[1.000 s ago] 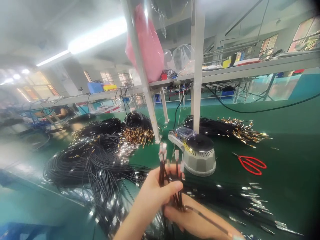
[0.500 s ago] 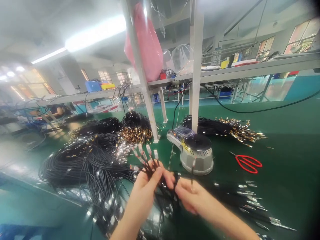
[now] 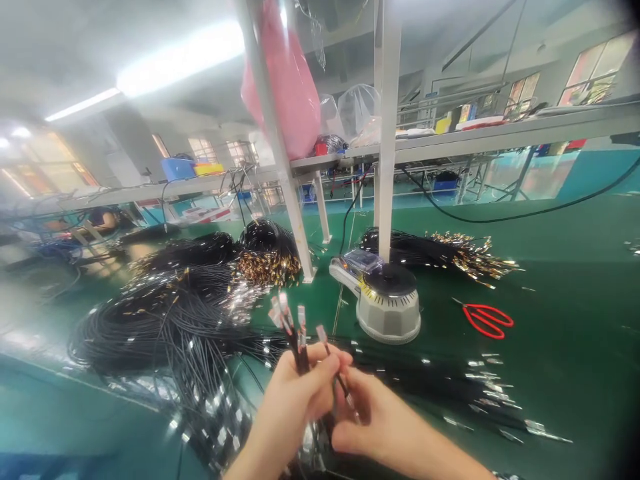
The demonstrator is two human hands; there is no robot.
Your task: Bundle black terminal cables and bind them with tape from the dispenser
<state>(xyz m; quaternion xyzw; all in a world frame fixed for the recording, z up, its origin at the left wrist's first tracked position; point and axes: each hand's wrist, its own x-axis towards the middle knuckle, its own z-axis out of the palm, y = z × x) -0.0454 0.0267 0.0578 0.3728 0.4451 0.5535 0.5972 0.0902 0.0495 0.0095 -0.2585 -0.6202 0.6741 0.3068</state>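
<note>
Low in the middle of the head view, my left hand (image 3: 305,387) is closed around a bunch of thin black cables (image 3: 301,357). Their pale, silvery connector ends (image 3: 283,310) stick up above the fingers. My right hand (image 3: 373,413) meets its fingertips from the right, with the fingers curled. Between the two hands slants a single black cable (image 3: 343,385) with a pale tip, and my right fingers appear to hold it, though the grip is partly hidden. Just beyond the hands stands a grey round tape dispenser (image 3: 389,310) with a black top.
A large coiled heap of black cables (image 3: 145,333) lies at left. Brass-tipped cables (image 3: 465,257) lie behind the dispenser, and silver-tipped cables (image 3: 493,387) at right. Red-handled scissors (image 3: 487,320) rest on the green table (image 3: 565,300). A white post (image 3: 389,133) rises behind the dispenser.
My right hand has turned and come in against my left fingertips. One cable now slants between the hands, apart from the bunch. The view has shifted slightly.
</note>
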